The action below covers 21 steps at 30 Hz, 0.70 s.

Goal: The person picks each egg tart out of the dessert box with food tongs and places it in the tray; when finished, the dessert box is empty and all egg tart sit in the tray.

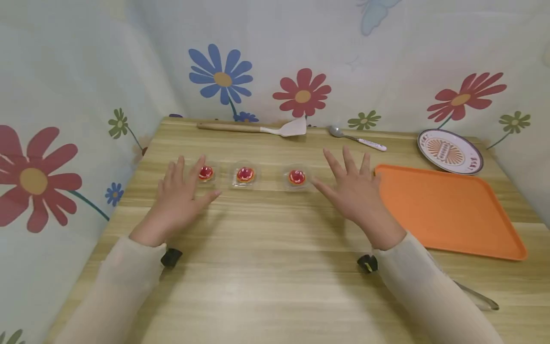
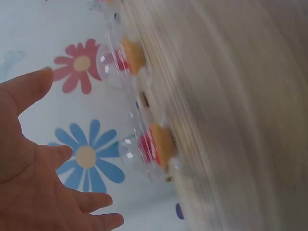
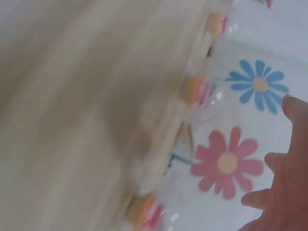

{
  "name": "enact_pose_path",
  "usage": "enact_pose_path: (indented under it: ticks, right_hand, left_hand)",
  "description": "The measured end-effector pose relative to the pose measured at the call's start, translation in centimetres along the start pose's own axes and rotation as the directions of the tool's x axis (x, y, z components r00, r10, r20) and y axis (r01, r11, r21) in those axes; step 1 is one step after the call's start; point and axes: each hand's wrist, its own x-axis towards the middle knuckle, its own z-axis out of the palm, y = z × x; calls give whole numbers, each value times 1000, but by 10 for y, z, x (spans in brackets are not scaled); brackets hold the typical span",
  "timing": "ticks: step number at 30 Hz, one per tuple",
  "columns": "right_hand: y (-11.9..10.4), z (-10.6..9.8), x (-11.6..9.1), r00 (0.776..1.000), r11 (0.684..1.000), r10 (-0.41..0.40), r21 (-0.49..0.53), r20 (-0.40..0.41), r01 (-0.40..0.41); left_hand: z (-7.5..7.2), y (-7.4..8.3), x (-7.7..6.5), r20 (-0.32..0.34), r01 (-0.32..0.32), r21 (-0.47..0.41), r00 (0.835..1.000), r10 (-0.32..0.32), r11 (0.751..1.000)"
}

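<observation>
Three small red-topped tarts, each in a clear domed plastic box, stand in a row across the table. My left hand (image 1: 174, 198) is over the table with fingers spread, its index fingertip overlapping the left tart (image 1: 206, 173) in the head view. Between the hands sits the middle tart (image 1: 245, 175). The right tart (image 1: 297, 177) is just left of my right hand (image 1: 354, 193), whose thumb tip points at its box. That hand also has its fingers spread and holds nothing. In the left wrist view, yellow cases show beneath the red tops of two tarts (image 2: 161, 144).
An orange tray (image 1: 447, 210) lies to the right, with a patterned plate (image 1: 450, 151) behind it. Along the back edge are a white-bladed spatula (image 1: 292, 128) and a spoon (image 1: 361, 140). A metal utensil (image 1: 477, 295) is partly hidden by the right sleeve. Flowered cloth surrounds the table.
</observation>
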Motion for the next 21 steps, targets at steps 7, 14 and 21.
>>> enact_pose_path:
  ticks: [7,14,21]
  right_hand:
    - [-50,-3,28,995,994,-100,30,-24,101]
    - [-111,9,57,956,956,-293,-12,14,294]
    - [-167,28,75,918,908,-387,-137,81,395]
  left_hand:
    - [-10,-26,20,48,26,-148,999,-19,989]
    - [-8,-41,39,92,54,-286,995,-29,957]
    - [-12,-52,45,94,68,-240,994,-46,968]
